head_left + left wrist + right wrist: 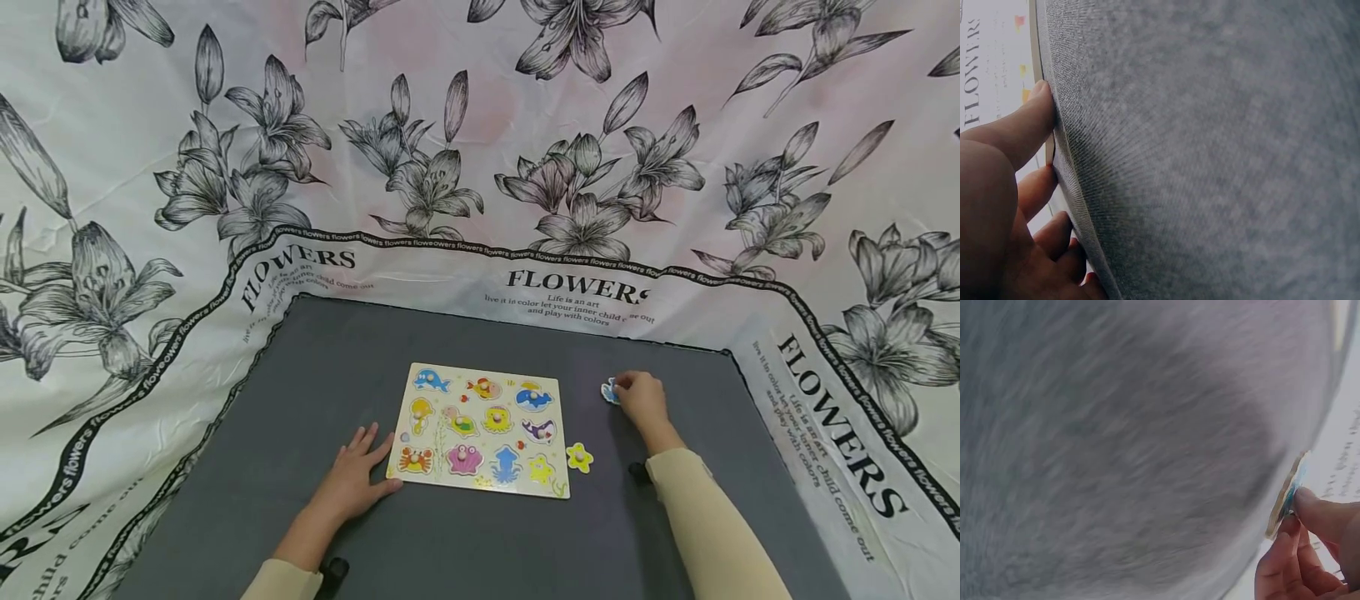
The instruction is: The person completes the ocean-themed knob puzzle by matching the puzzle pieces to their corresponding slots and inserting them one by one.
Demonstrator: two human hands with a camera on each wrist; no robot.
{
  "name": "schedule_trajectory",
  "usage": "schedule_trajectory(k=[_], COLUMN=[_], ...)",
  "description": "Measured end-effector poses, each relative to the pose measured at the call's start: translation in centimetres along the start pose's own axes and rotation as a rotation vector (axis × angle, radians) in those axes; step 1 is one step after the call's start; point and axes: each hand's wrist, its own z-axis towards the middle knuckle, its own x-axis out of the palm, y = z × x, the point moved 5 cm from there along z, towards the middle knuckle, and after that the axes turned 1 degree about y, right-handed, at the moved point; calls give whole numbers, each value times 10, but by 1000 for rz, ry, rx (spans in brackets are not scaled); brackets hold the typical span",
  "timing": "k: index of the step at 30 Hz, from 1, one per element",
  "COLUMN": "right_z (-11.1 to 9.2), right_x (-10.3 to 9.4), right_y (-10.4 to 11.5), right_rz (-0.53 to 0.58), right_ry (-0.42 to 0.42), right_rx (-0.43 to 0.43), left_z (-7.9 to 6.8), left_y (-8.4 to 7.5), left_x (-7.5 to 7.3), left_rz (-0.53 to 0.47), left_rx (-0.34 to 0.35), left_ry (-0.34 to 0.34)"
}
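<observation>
A wooden puzzle board [480, 492] with colourful sea-animal pieces lies on the dark grey table. My left hand [356, 475] rests at the board's left side, fingers spread, with thumb and fingertips at its edge. In the left wrist view, the thumb [1032, 122] of that hand reaches the board's pale edge. Off to the board's right, my right hand [643, 404] pinches a blue and white puzzle piece [610, 391] between thumb and fingers. The right wrist view shows this wooden piece [1288, 495] edge-on and tilted; its exact figure is partly hidden.
A yellow star puzzle piece [580, 457] lies on the table [480, 550], close by the board's lower right edge. White cloth [420, 275] with printed flowers and lettering surrounds the table on its far side and both sides.
</observation>
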Motion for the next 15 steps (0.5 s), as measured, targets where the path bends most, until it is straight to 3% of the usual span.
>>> schedule_trajectory(k=[5, 15], right_z=[-17, -75], right_x=[-3, 17], right_y=[27, 95], right_rz=[62, 148], right_ry=[-12, 106], right_rx=[-69, -250], left_z=[1, 0], left_y=[2, 0], left_x=[3, 2], left_rz=[4, 3], left_rx=[-9, -16], left_ry=[4, 13])
